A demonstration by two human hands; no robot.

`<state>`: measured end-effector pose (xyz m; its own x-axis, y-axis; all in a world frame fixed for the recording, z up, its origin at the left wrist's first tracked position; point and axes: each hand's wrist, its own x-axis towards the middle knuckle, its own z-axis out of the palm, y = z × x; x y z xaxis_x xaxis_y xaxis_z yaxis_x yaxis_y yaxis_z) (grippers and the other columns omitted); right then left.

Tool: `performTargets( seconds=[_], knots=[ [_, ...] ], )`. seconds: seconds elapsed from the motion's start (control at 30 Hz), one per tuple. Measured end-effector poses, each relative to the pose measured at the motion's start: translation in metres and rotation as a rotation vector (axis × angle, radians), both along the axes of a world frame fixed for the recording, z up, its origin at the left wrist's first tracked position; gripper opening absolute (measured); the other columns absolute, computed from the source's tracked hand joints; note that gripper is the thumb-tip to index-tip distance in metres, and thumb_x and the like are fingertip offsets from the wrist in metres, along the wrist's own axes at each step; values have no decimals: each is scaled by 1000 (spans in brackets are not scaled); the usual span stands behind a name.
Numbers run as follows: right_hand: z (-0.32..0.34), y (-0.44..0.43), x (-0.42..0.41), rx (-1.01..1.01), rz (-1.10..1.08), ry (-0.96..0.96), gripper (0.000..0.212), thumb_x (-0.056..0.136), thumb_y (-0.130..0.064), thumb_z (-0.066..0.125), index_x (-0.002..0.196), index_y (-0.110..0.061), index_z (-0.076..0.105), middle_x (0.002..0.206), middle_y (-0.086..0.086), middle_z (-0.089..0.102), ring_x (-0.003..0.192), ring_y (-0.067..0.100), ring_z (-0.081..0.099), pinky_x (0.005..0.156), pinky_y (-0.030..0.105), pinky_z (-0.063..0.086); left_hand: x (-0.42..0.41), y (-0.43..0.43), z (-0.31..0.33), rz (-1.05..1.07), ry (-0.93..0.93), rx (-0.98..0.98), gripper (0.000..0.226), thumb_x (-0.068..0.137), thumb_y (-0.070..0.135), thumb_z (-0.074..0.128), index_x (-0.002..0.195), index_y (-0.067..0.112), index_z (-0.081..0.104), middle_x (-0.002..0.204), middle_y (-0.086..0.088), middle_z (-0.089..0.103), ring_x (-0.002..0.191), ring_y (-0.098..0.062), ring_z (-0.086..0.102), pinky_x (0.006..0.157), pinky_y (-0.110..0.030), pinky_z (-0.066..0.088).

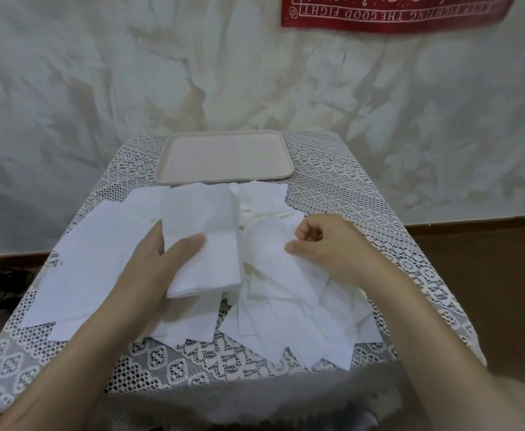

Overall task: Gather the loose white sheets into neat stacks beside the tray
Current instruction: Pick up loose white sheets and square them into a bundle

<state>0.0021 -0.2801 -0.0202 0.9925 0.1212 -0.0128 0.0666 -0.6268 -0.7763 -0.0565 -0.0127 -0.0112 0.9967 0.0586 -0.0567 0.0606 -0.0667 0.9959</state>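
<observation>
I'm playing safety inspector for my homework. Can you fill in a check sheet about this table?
surface: lace-covered table.
job's things: empty tray at the far edge; loose sheets scattered before it.
clutter: nothing seen.
grips: left hand holds a bundle of sheets; right hand curled at a loose sheet, hold unclear.
cables: dark tangle on floor at left, maybe cords.
surroundings: mottled wall, red banner.
</observation>
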Motion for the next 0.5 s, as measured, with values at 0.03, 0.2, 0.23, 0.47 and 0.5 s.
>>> performTargets(
  seconds=[0.03, 0.2, 0.23, 0.47, 0.5],
  knots=[
    [-1, -2, 1, 4, 6, -10, 25, 82, -30, 83, 73, -23, 61, 67, -13, 58, 60, 7, 49, 64, 29, 41, 0, 0, 1, 6, 1, -1, 47, 81, 46, 68, 127, 38, 65, 116, 9, 78, 102, -16, 76, 90, -46, 57],
    [-4, -10, 4, 147, 7, -41, 18, 85, -25, 78, 79, -22, 61, 70, -8, 58, 66, 12, 50, 69, 35, 42, 0, -1, 2, 12, -1, 16, 41, 88, 42, 67, 128, 36, 65, 114, 10, 79, 98, -14, 77, 82, -40, 57],
    [-4, -12, 5, 193, -5, -44, 14, 83, -27, 77, 81, -23, 63, 72, -3, 61, 67, 13, 52, 69, 37, 44, -1, -1, 3, 20, -3, 14, 38, 90, 39, 66, 128, 35, 65, 113, 10, 79, 97, -14, 77, 80, -39, 56],
    [-8, -20, 4, 113, 50, 5, 20, 86, -33, 78, 82, -17, 67, 69, -5, 61, 63, 11, 54, 64, 34, 42, 3, 4, -2, 46, 23, -5, 46, 86, 42, 80, 129, 35, 66, 116, 4, 79, 104, -24, 77, 88, -51, 59],
    [-9, -18, 4, 92, 54, 26, 23, 84, -36, 80, 79, -19, 66, 66, -8, 60, 60, 10, 53, 62, 32, 41, 4, 5, -4, 44, 29, -4, 48, 85, 44, 79, 129, 35, 66, 118, 3, 78, 106, -26, 76, 92, -55, 58]
  ],
)
